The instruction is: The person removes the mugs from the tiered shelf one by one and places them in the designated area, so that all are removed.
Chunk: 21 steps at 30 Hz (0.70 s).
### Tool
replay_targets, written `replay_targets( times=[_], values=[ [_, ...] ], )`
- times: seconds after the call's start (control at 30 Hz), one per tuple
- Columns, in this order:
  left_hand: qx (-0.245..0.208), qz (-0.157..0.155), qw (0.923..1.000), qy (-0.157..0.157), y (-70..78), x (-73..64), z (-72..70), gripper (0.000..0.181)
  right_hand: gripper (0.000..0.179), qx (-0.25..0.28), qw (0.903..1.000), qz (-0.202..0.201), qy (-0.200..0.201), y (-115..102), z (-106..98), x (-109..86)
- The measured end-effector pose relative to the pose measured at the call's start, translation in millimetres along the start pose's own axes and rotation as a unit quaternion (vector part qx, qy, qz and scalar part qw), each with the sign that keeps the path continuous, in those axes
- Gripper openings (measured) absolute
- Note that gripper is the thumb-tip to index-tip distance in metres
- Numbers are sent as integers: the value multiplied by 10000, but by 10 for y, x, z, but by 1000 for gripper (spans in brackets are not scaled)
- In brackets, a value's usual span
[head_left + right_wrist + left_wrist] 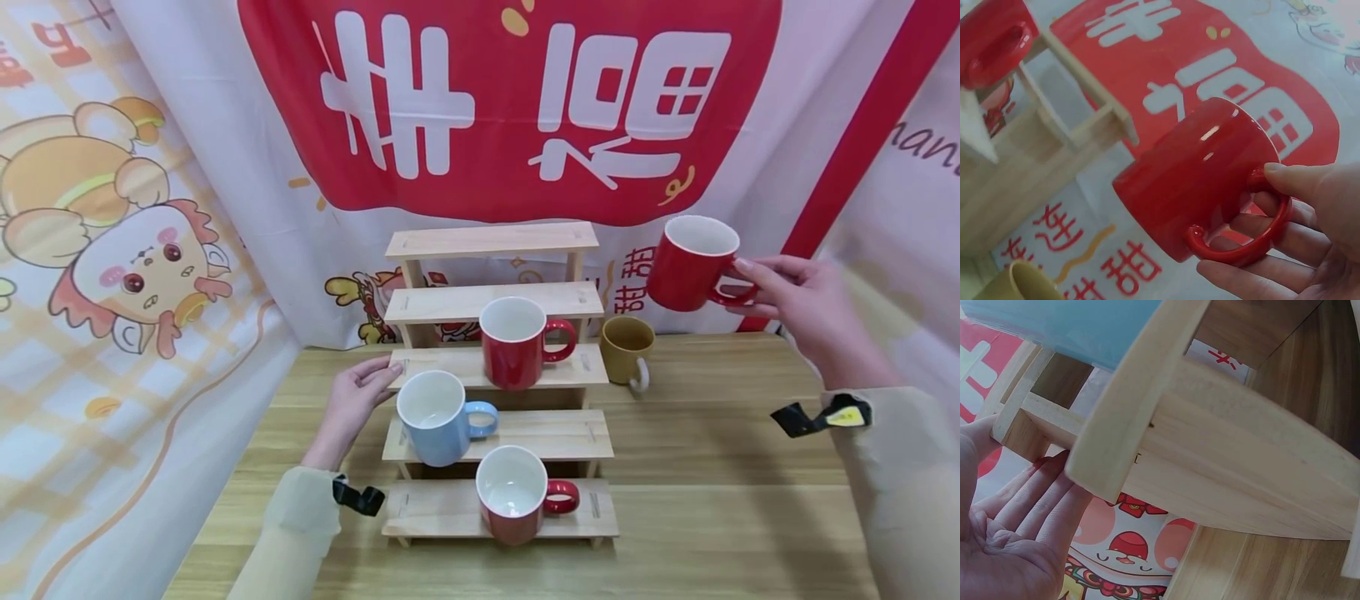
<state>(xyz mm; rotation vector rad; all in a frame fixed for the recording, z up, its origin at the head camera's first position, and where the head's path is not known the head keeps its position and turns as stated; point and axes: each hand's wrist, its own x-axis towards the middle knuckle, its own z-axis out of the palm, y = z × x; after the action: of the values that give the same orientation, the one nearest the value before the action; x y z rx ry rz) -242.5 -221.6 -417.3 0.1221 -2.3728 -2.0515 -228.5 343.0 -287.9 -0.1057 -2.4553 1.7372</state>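
My right hand (802, 304) holds a red mug (686, 262) with a white inside by its handle, raised beyond the right side of a stepped wooden rack (491, 242). In the right wrist view the thumb lies on top of the handle (1275, 228) and fingers pass behind it. My left hand (360, 396) grips the left end of the rack's middle step (431, 358), thumb above and fingers beneath. On that step stands another red mug (512, 354). A light blue mug (435, 425) stands one step lower, and a third red mug (512, 500) on the lowest step.
A mustard-yellow mug (625, 346) with a pale handle stands on the wooden table (720, 467), right of the rack. Behind hangs a white cloth with a red printed patch (510, 108). A patterned cloth (112, 333) covers the left side.
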Motion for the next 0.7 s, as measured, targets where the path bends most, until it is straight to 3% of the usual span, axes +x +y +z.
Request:
replay_targets(
  times=[0.23,0.4,0.7],
  values=[
    [-23,-62,10000,-59,76,-49,16,60,48,220,9990,193,339,289,-96,-41],
    [41,-38,10000,5,6,2,1,64,30,1011,9932,102,576,485,-103,-49],
    [-56,-111,9999,-46,33,-15,5,61,40,1458,9841,421,920,818,23,33]
  ],
)
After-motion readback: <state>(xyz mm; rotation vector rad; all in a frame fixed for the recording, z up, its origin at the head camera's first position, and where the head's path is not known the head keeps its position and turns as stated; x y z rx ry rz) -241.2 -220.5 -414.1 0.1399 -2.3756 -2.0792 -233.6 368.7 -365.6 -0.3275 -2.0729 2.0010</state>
